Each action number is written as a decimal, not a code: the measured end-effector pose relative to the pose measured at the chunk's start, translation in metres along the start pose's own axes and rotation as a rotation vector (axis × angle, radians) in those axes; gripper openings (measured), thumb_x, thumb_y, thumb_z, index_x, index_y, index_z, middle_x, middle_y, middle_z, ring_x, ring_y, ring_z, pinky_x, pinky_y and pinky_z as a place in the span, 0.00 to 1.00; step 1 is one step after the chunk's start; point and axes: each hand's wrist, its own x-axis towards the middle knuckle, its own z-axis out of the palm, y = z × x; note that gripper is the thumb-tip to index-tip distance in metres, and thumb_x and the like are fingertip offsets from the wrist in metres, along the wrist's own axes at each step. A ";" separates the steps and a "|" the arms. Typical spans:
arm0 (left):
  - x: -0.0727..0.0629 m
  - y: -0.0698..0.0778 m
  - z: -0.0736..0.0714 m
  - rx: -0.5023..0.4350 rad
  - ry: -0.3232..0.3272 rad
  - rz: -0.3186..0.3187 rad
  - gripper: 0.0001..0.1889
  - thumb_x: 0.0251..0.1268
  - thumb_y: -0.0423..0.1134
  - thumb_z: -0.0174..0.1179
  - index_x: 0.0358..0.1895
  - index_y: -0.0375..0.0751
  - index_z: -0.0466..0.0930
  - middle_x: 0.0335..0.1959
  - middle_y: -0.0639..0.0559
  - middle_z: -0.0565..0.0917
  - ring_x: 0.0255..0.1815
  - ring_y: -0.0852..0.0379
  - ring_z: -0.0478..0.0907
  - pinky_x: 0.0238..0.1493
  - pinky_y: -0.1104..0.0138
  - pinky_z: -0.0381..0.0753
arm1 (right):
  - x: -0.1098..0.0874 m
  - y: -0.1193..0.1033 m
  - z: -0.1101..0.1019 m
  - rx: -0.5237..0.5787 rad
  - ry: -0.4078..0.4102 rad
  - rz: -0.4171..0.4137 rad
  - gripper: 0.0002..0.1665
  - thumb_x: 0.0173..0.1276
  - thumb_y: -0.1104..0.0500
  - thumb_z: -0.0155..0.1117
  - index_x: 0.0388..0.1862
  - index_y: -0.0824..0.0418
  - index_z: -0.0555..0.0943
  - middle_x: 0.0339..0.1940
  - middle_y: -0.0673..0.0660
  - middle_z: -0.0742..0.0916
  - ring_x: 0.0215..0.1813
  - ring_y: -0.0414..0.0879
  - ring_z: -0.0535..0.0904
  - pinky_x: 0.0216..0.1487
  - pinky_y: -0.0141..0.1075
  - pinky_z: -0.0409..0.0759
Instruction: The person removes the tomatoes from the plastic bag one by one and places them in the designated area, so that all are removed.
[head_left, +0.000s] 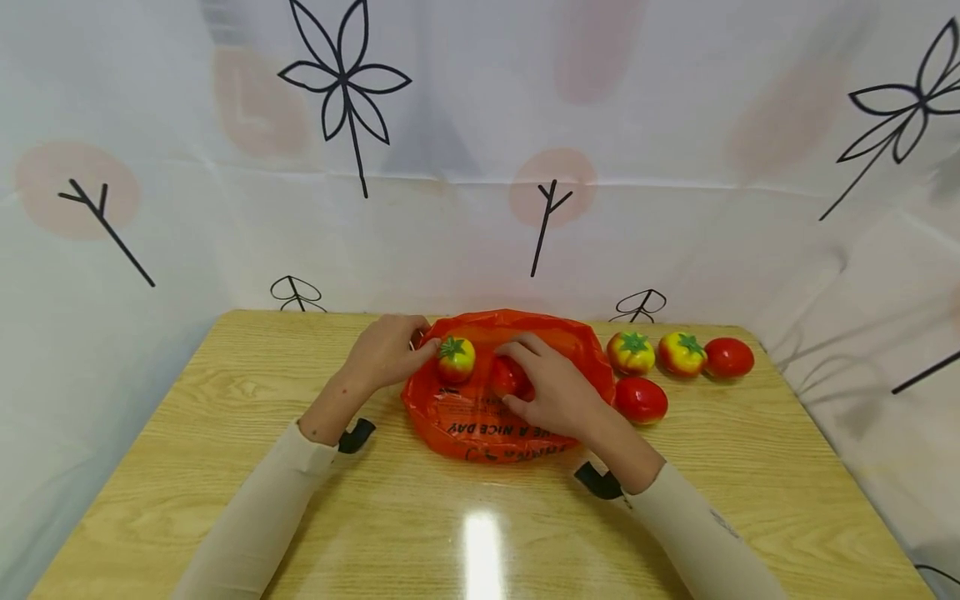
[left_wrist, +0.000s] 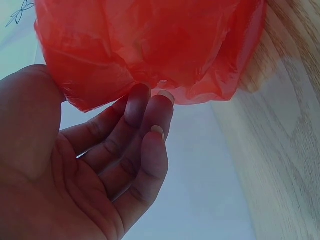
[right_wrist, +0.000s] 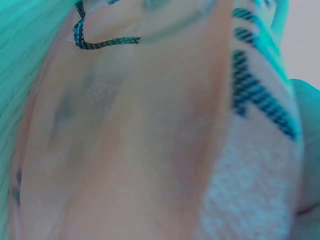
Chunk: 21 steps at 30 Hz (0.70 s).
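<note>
An open red plastic bag (head_left: pixel 465 407) with dark print lies on the table. My left hand (head_left: pixel 390 352) is at its left rim; in the left wrist view the curled fingers (left_wrist: pixel 154 150) meet the edge of the bag (left_wrist: pixel 165 45), the thumb's tip hidden behind the plastic. Inside the bag's mouth, my right hand (head_left: pixel 558 390) grips a red tomato (head_left: pixel 507 377) between thumb and fingers. Left of it in the bag sits a yellow-red tomato (head_left: pixel 456 360) with a green leafy top. The right wrist view is filled by the bag's printed side (right_wrist: pixel 135 130), close and blurred.
Right of the bag on the wooden table (head_left: pixel 750 483) are two yellow-red tomatoes (head_left: pixel 632 353) (head_left: pixel 682 354) and two red ones (head_left: pixel 729 357) (head_left: pixel 641 400). The nearer red one lies close by the bag's right side. A patterned cloth (head_left: pixel 450 250) hangs behind the table.
</note>
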 end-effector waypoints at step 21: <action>-0.001 0.000 -0.002 -0.003 -0.024 -0.015 0.15 0.76 0.48 0.62 0.48 0.39 0.87 0.35 0.50 0.87 0.29 0.55 0.79 0.32 0.62 0.80 | -0.030 -0.009 -0.016 0.064 0.081 -0.003 0.35 0.64 0.53 0.76 0.70 0.52 0.78 0.70 0.52 0.78 0.66 0.52 0.78 0.61 0.50 0.85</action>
